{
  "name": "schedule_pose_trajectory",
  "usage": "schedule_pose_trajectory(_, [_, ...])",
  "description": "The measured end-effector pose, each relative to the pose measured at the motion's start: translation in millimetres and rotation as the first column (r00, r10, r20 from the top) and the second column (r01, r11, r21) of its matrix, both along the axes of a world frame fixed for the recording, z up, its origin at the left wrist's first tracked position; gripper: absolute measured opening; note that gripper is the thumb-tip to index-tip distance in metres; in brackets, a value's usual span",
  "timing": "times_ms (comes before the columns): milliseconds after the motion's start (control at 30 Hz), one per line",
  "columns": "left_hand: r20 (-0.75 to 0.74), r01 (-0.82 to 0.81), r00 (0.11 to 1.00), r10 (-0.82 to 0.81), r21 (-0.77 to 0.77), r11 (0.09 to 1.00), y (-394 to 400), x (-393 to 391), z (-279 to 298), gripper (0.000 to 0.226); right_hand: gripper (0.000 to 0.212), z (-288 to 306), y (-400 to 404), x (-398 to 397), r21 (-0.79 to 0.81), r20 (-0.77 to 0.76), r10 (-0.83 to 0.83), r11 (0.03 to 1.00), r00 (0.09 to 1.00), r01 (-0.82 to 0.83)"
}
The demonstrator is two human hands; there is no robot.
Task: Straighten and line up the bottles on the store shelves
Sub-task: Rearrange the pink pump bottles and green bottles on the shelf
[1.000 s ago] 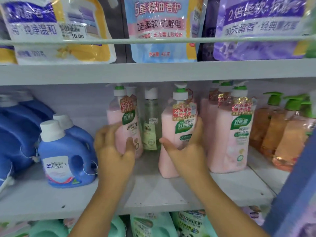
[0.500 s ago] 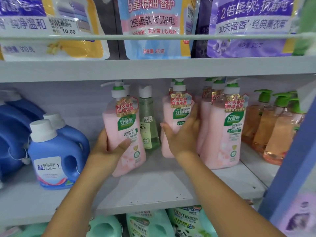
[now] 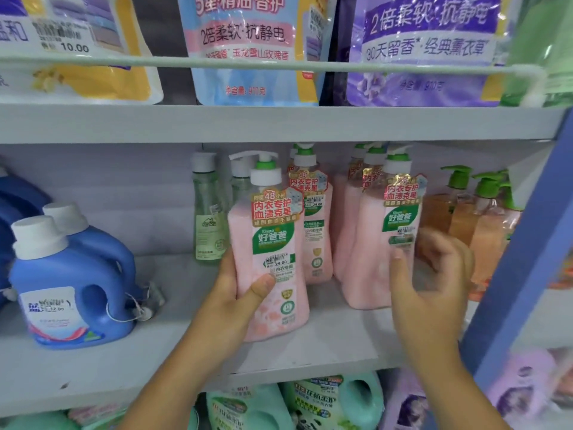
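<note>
Left hand [image 3: 238,293]: closed round the lower body of the front pink pump bottle [image 3: 273,259], thumb across the label face, fingers hidden behind. The bottle is upright, label facing out, near the shelf [image 3: 186,361] front edge; whether its base rests on the shelf or is just lifted cannot be told. Judged reason for the low grip: it allows sliding and turning without tipping.

Right hand [image 3: 434,274]: fingers loosely curled, part spread, at the lower right side of the right-hand pink bottle [image 3: 387,243]. Blurred; contact uncertain, no firm grasp seen. Probably steadying or nudging it into line.

Outward: a second pink bottle [image 3: 313,231] stands behind the held one; more pink ones stand in file behind the right-hand bottle. Two clear green bottles [image 3: 207,212] sit further back left. Blue jugs [image 3: 71,283] far left, orange pump bottles [image 3: 459,218] far right.
</note>
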State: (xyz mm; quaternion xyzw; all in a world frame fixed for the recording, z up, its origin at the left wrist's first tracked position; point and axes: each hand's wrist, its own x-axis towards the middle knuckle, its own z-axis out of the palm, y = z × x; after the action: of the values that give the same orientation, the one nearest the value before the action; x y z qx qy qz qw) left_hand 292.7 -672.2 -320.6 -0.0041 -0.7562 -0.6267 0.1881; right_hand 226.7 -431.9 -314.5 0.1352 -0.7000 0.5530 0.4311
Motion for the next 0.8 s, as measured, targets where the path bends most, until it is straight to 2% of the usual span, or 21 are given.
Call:
schedule_pose_trajectory(33, [-0.003,-0.019,1.000,0.019,-0.013,1.000,7.4,-3.9,-0.2,0.048,0.054,2.6,5.8,-9.2,-0.008,0.086,0.007,1.000,0.996,-0.006])
schedule_pose_trajectory(100, [-0.019,-0.060,0.998,0.058,-0.067,0.996,17.9,-11.6,-2.0,0.047,0.082,6.9,10.8,-25.5,-0.047,0.288,0.130,0.991,0.949,-0.121])
schedule_pose_trajectory(167, [-0.023,-0.062,0.998,0.060,-0.101,0.993,24.2,-20.5,-3.2,0.047,0.101,1.2,14.3,-41.4,-0.013,0.370,0.180,0.982,0.911,-0.188])
schedule_pose_trajectory(300, [0.018,0.020,1.000,-0.020,-0.050,0.999,33.7,-32.5,-0.2,0.047,0.103,-12.5,15.6,-52.5,-0.016,0.484,0.227,0.968,0.845,-0.251])
schedule_pose_trajectory(467, [0.026,0.005,1.000,-0.004,-0.039,0.999,37.7,-43.2,3.1,0.042,0.091,-15.2,15.2,-50.0,-0.037,0.493,0.219,0.972,0.842,-0.231])
schedule_pose_trajectory(633, [0.007,0.014,1.000,-0.014,-0.005,1.000,39.8,-48.4,3.9,0.042,0.092,-13.6,6.2,-43.0,0.040,0.466,0.142,0.983,0.874,-0.181])
schedule_pose_trajectory(800, [0.007,-0.008,1.000,0.008,-0.003,1.000,36.5,-50.9,3.0,0.041,0.085,-14.5,9.3,-45.0,0.034,0.465,0.181,0.974,0.867,-0.222])
